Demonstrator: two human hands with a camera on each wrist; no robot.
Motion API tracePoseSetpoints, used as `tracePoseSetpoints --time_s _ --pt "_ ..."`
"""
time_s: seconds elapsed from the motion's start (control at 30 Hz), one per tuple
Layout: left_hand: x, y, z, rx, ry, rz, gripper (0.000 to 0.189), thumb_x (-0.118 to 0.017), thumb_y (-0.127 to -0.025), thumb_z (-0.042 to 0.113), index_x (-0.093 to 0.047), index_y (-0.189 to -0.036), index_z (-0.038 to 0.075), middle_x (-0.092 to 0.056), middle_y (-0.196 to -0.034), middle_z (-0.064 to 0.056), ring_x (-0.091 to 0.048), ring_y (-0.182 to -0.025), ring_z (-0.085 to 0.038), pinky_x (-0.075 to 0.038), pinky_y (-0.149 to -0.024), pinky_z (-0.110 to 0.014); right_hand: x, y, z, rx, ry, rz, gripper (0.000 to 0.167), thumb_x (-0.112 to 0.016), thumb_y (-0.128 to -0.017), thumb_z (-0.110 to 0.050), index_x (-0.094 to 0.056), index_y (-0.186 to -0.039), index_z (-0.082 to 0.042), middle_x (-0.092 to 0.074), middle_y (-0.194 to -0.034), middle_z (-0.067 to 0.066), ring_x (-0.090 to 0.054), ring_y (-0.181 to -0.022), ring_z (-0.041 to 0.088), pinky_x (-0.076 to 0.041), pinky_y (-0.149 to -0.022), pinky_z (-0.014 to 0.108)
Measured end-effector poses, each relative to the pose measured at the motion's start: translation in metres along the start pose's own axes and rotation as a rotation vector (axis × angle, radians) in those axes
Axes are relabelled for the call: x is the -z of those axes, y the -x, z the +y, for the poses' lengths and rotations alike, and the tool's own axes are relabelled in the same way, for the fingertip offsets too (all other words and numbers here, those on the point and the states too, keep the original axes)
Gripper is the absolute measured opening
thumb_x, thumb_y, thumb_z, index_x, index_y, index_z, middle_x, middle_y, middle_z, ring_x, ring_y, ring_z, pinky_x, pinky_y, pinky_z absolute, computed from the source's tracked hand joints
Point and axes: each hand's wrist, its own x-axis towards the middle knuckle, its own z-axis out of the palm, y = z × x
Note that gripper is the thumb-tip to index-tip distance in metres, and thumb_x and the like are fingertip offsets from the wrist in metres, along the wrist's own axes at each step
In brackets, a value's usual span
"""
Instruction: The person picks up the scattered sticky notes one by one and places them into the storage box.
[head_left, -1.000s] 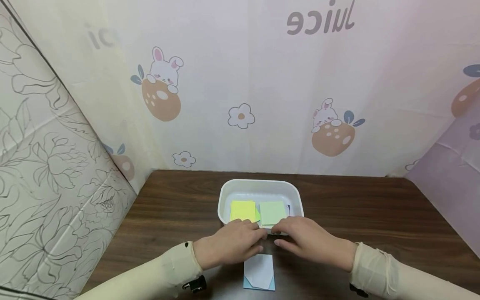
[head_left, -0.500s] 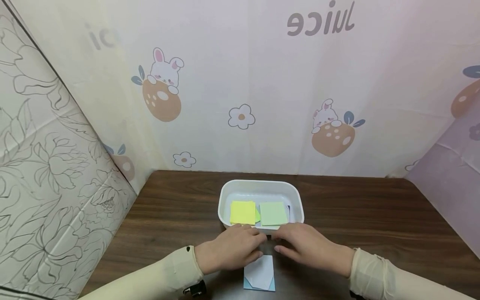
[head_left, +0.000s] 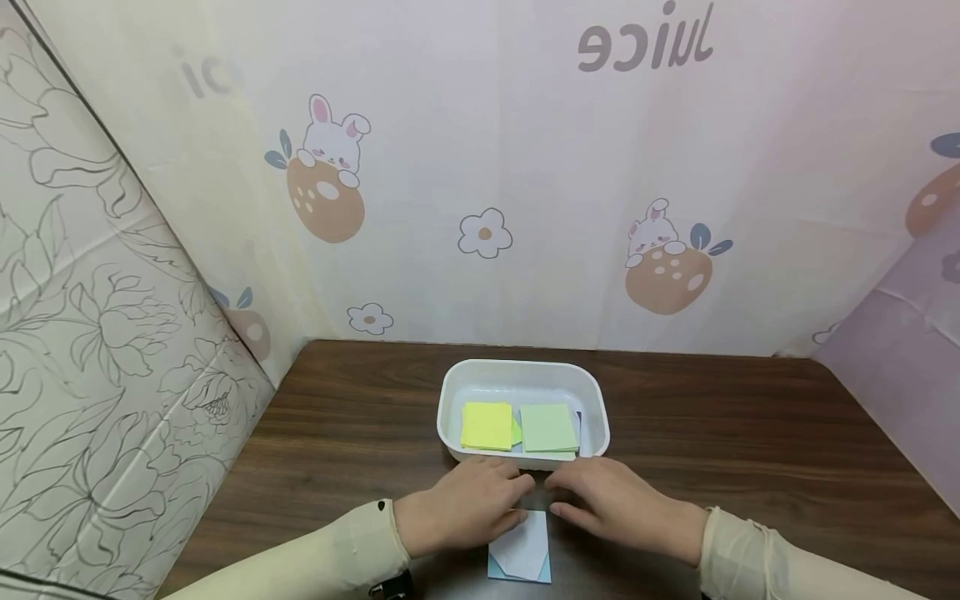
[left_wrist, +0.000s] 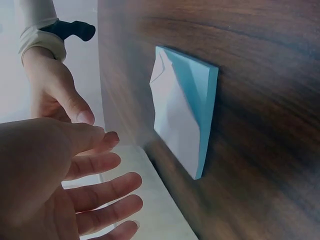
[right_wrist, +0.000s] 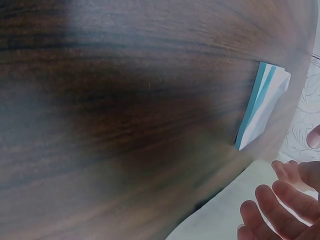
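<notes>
A folded white paper (head_left: 521, 546) lies on a light blue pad (head_left: 540, 573) at the near side of the table; in the left wrist view the paper (left_wrist: 172, 117) has slanted folds and the pad's teal edge (left_wrist: 209, 120) shows. Just beyond the pad, my left hand (head_left: 471, 505) hovers with relaxed fingers, its thumb appearing over the paper's upper corner. My right hand (head_left: 626, 505) faces it from the other side, a small gap apart, fingers loosely bent and holding nothing. The right wrist view also shows the right hand's fingers (right_wrist: 277, 212) spread and bare.
Behind the hands stands a white plastic tray (head_left: 517, 373), holding a yellow sticky-note stack (head_left: 487, 426), a pale green stack (head_left: 547, 427) and other partly hidden papers. The dark wooden table (head_left: 712, 417) meets a patterned curtain (head_left: 480, 167) at the back.
Both hands have drawn back slightly toward the near side, away from the tray's front, so more of the note stacks shows. The tray, blue pad and folded paper stay put.
</notes>
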Motion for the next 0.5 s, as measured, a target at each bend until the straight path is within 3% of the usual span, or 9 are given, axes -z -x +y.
tracePoseSetpoints --time_s 0.3,0.5 --pt "-0.0021 0.0017 0.0022 0.012 -0.021 -0.015 0.026 -0.065 -0.097 0.039 -0.065 -0.117 0.022 -0.067 -0.1 0.008 -0.064 -0.097 -0.007 -0.05 -0.081 -0.026 -0.0062 0.004 0.0003 0.011 -0.018 -0.05 0.015 -0.067 -0.097 -0.027 -0.072 -0.106 -0.016 -0.069 -0.097 -0.011 -0.062 -0.089 0.0 -0.054 -0.076 0.028" --pt "-0.003 0.0028 0.0026 0.025 -0.029 -0.067 0.039 -0.076 -0.088 0.045 -0.063 -0.118 0.023 -0.063 -0.099 0.01 -0.06 -0.098 -0.007 -0.049 -0.083 -0.025 -0.0091 0.0062 0.0019 0.018 -0.032 -0.063 0.013 -0.067 -0.098 -0.027 -0.071 -0.106 -0.018 -0.069 -0.097 -0.011 -0.062 -0.088 0.0 -0.053 -0.074 0.027"
